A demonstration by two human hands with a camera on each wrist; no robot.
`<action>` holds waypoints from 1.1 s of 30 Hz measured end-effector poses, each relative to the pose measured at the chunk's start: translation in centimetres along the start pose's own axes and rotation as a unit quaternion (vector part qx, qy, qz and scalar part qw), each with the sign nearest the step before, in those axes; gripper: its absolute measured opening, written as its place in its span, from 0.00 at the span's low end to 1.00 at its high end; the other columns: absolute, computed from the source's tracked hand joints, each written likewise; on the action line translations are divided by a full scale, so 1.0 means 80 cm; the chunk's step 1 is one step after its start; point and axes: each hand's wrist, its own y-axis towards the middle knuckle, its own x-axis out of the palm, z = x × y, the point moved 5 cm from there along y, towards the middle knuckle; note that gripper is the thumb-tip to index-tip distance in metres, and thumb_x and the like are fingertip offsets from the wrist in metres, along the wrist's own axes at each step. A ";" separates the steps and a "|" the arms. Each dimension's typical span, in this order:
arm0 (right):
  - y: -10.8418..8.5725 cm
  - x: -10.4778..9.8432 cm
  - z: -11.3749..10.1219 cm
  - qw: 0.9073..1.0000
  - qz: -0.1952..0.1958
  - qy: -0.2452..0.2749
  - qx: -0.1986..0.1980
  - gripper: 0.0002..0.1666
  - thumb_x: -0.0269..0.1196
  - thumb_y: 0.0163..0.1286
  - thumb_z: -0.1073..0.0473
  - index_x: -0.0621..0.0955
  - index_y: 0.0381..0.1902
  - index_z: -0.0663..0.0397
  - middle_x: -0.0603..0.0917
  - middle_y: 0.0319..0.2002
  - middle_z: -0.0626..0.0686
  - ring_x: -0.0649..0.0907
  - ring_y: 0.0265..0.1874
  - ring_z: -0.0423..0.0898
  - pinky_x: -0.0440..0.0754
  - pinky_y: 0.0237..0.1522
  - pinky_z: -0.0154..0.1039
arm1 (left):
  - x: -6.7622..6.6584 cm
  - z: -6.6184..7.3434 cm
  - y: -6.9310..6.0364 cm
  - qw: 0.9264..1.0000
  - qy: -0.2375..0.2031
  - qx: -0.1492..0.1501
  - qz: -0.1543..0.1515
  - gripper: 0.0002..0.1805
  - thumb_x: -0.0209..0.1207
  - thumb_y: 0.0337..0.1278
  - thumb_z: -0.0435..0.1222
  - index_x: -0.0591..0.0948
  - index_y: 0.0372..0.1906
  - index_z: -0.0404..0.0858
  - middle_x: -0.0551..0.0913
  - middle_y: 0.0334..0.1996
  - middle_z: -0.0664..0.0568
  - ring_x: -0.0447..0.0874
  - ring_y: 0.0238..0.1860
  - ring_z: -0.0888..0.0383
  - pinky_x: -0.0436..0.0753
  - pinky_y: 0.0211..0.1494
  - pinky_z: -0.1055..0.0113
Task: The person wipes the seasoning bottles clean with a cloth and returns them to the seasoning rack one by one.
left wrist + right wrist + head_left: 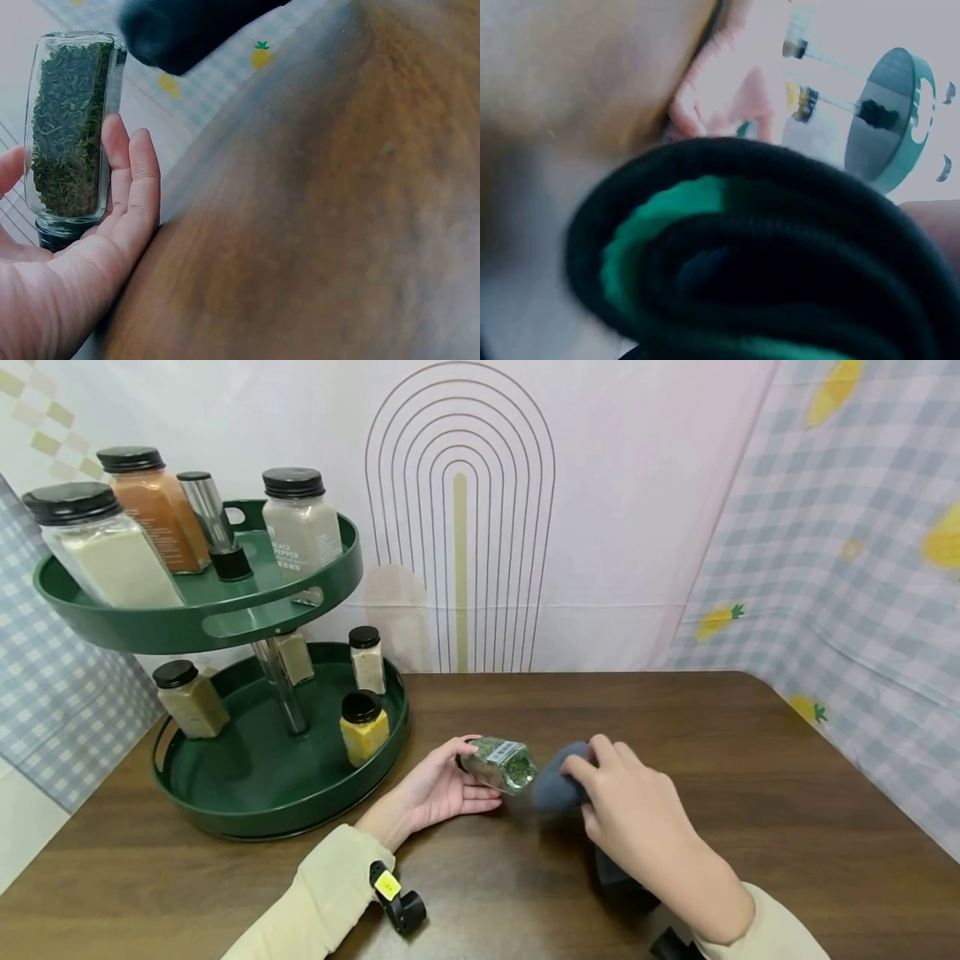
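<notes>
My left hand (450,789) holds a glass jar of dried green herbs (497,764) just above the table, tipped on its side with its base to the right. In the left wrist view the jar (69,131) has its dark lid towards the palm, with thumb and fingers on its sides. To the right, my right hand (633,802) grips a folded dark grey-blue cloth (561,779), close to the jar's base but apart from it. Seen from the right wrist, the cloth's folds (705,157) show green between dark layers and hide the fingers.
A green two-tier turntable rack (281,822) stands at the left. Its upper tier carries large spice jars (300,527) and a metal grinder (213,522); several small jars, one yellow (363,731), stand below. The wooden table (750,760) runs back to a hung cloth backdrop (615,510).
</notes>
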 end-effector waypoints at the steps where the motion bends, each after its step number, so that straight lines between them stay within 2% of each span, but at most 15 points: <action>1: 0.000 -0.005 0.003 1.000 0.016 0.009 0.011 0.20 0.66 0.47 0.69 0.81 0.40 0.48 0.73 0.34 0.51 0.75 0.32 0.48 0.66 0.14 0.36 | 0.000 0.000 0.000 1.000 0.001 0.000 0.000 0.20 0.41 0.61 0.41 0.57 0.59 0.53 0.70 0.44 0.40 0.80 0.37 0.49 0.80 0.46 0.57; 3: 0.001 -0.014 0.008 0.998 0.051 0.030 0.020 0.21 0.65 0.48 0.70 0.80 0.43 0.49 0.74 0.37 0.52 0.75 0.34 0.49 0.69 0.15 0.38 | 0.001 0.000 0.001 1.000 0.002 -0.001 0.001 0.22 0.41 0.62 0.41 0.56 0.61 0.52 0.69 0.45 0.39 0.80 0.38 0.49 0.80 0.46 0.57; 5: 0.001 -0.019 0.008 0.995 0.081 0.058 0.012 0.23 0.66 0.49 0.70 0.80 0.45 0.49 0.75 0.40 0.52 0.77 0.37 0.49 0.74 0.18 0.40 | 0.001 0.000 0.001 1.000 0.004 -0.002 0.001 0.24 0.41 0.63 0.41 0.54 0.63 0.52 0.68 0.46 0.39 0.80 0.38 0.49 0.80 0.46 0.57; 10: 0.003 -0.015 -0.003 0.986 0.128 0.094 -0.054 0.25 0.67 0.48 0.71 0.81 0.45 0.48 0.76 0.42 0.52 0.78 0.38 0.48 0.80 0.25 0.42 | 0.002 -0.001 -0.001 1.000 0.013 -0.004 -0.009 0.24 0.39 0.64 0.41 0.53 0.64 0.52 0.70 0.44 0.41 0.81 0.37 0.50 0.81 0.46 0.58; 13: 0.003 -0.005 -0.013 0.983 0.120 0.092 -0.102 0.24 0.67 0.46 0.72 0.81 0.43 0.48 0.76 0.41 0.52 0.78 0.36 0.45 0.79 0.24 0.37 | 0.004 -0.002 -0.001 0.999 0.023 0.001 -0.024 0.19 0.39 0.64 0.40 0.58 0.60 0.53 0.74 0.40 0.43 0.82 0.36 0.51 0.81 0.45 0.58; 16: 0.002 0.003 -0.018 0.983 0.100 0.086 -0.126 0.24 0.66 0.44 0.72 0.81 0.40 0.46 0.76 0.40 0.50 0.76 0.35 0.43 0.75 0.22 0.33 | 0.005 -0.002 -0.001 0.999 0.027 0.006 -0.035 0.15 0.38 0.64 0.39 0.61 0.54 0.54 0.77 0.37 0.45 0.83 0.35 0.52 0.81 0.44 0.58; 22: 0.002 0.005 -0.018 0.985 0.078 0.084 -0.128 0.25 0.66 0.41 0.74 0.80 0.35 0.43 0.74 0.38 0.48 0.74 0.34 0.43 0.69 0.18 0.31 | 0.006 -0.002 -0.001 0.999 0.031 0.006 -0.031 0.15 0.39 0.63 0.39 0.61 0.54 0.53 0.79 0.36 0.45 0.84 0.35 0.51 0.82 0.44 0.58; 28: 0.001 0.005 -0.020 0.983 0.078 0.077 -0.145 0.24 0.63 0.38 0.77 0.76 0.30 0.44 0.74 0.37 0.48 0.73 0.32 0.42 0.67 0.16 0.31 | 0.007 -0.002 -0.002 0.999 0.043 0.002 -0.029 0.15 0.39 0.63 0.40 0.62 0.54 0.53 0.81 0.35 0.45 0.84 0.33 0.52 0.82 0.43 0.59; 33: 0.002 0.006 -0.019 0.986 0.064 0.052 -0.147 0.24 0.60 0.37 0.77 0.73 0.28 0.45 0.72 0.36 0.48 0.72 0.31 0.43 0.65 0.16 0.31 | 0.006 -0.003 -0.002 0.998 0.059 -0.002 -0.018 0.18 0.40 0.63 0.41 0.60 0.57 0.51 0.79 0.36 0.44 0.84 0.33 0.52 0.82 0.42 0.60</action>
